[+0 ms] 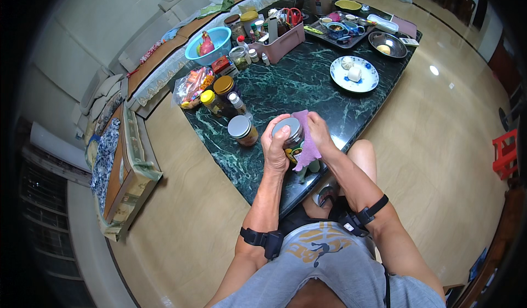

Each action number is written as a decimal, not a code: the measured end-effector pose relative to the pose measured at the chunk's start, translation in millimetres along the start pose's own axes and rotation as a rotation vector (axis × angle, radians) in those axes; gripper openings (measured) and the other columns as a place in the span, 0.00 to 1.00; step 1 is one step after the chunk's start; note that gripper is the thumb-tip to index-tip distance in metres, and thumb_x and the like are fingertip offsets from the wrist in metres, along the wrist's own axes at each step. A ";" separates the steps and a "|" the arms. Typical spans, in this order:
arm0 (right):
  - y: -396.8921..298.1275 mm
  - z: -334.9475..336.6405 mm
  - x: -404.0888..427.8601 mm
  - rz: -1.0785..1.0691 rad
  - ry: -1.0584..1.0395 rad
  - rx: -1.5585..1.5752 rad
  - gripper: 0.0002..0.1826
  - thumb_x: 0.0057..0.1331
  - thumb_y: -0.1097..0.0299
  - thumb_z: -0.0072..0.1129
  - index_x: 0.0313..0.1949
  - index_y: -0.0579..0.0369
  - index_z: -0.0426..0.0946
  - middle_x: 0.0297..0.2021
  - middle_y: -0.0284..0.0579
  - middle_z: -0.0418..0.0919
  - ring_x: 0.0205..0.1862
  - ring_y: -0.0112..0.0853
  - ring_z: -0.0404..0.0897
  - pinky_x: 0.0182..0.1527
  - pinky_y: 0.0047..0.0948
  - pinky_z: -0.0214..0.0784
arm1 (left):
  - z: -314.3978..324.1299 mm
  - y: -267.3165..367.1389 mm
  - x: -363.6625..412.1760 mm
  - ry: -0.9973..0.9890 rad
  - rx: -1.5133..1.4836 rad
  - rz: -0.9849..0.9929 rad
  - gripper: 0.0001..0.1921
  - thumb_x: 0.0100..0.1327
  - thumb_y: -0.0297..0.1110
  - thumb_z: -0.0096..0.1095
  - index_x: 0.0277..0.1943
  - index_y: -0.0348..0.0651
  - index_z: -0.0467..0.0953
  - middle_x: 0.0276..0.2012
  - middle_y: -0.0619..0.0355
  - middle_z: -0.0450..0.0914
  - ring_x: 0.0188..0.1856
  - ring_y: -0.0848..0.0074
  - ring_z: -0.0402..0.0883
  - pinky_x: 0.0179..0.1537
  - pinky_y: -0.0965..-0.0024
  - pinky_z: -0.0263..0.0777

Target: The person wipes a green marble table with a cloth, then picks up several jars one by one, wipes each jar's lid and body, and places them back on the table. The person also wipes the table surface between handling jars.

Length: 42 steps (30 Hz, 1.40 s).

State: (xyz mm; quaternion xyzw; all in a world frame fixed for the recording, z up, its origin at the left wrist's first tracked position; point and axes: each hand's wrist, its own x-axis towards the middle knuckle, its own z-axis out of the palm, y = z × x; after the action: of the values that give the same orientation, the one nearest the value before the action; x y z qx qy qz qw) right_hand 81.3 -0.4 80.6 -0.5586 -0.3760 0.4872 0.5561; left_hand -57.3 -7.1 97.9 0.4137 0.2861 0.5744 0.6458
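My left hand grips a jar with a grey lid, its thumb lying on the lid. On the jar's right side, my right hand holds a purple cloth against it; the fingertips are partly hidden by the cloth. Both hands are above the near end of a dark green marble table. A second jar with a silver-grey lid stands to the left, close to my left hand. Behind it are a small white-capped bottle, a yellow-capped jar and a gold-lidded jar.
A plate holds buns at the right edge, near a steel bowl and a loaded tray. Farther left stand a pink organizer box, a blue basket with a dragon fruit, and a bag of snacks. A red stool is far right.
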 end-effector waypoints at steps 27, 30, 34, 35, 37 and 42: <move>12.7 30.6 -23.1 -0.518 0.090 -0.216 0.26 0.85 0.51 0.34 0.56 0.59 0.76 0.43 0.62 0.82 0.46 0.64 0.80 0.51 0.53 0.71 | 10.4 -1.9 4.2 0.344 0.605 0.302 0.40 0.62 0.62 0.76 0.61 0.32 0.74 0.49 0.46 0.84 0.50 0.65 0.84 0.53 0.62 0.77; 13.5 26.7 -11.7 -0.245 -0.108 0.150 0.31 0.85 0.46 0.35 0.55 0.62 0.79 0.47 0.53 0.86 0.47 0.48 0.85 0.51 0.44 0.75 | 12.9 1.9 2.0 0.286 0.620 0.297 0.45 0.58 0.62 0.81 0.64 0.32 0.73 0.50 0.45 0.84 0.51 0.65 0.84 0.54 0.62 0.78; 4.8 10.7 -8.1 0.171 -0.225 0.460 0.31 0.85 0.44 0.39 0.55 0.61 0.82 0.48 0.44 0.86 0.47 0.34 0.86 0.50 0.35 0.78 | 11.5 5.1 -4.4 0.172 0.534 0.212 0.40 0.57 0.55 0.83 0.62 0.32 0.76 0.49 0.47 0.85 0.51 0.69 0.85 0.53 0.65 0.79; 1.0 6.9 -9.4 0.262 -0.276 0.521 0.31 0.85 0.44 0.40 0.54 0.60 0.82 0.48 0.43 0.86 0.47 0.34 0.86 0.50 0.35 0.78 | 11.0 5.2 -5.0 0.121 0.489 0.203 0.39 0.57 0.54 0.83 0.61 0.32 0.76 0.49 0.47 0.85 0.51 0.69 0.85 0.53 0.65 0.79; -5.1 5.1 -15.5 0.125 -0.252 0.243 0.25 0.83 0.51 0.43 0.54 0.59 0.81 0.47 0.51 0.86 0.47 0.39 0.86 0.49 0.38 0.77 | 10.7 4.3 -4.4 0.151 0.453 0.236 0.34 0.60 0.52 0.75 0.59 0.31 0.77 0.48 0.51 0.84 0.47 0.73 0.83 0.49 0.68 0.78; 1.9 27.5 -36.3 -0.586 0.152 -0.195 0.25 0.83 0.55 0.35 0.56 0.59 0.80 0.41 0.60 0.85 0.46 0.57 0.85 0.50 0.47 0.74 | 14.2 2.8 9.6 0.324 0.280 0.210 0.32 0.63 0.52 0.70 0.57 0.29 0.77 0.46 0.53 0.82 0.44 0.75 0.79 0.47 0.71 0.75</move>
State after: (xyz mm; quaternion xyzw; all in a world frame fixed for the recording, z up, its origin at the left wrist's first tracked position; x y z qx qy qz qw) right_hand 45.9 -28.5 85.9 -0.5120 -0.5233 0.2250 0.6430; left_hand -45.0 -0.6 108.3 0.4291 0.4186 0.6519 0.4644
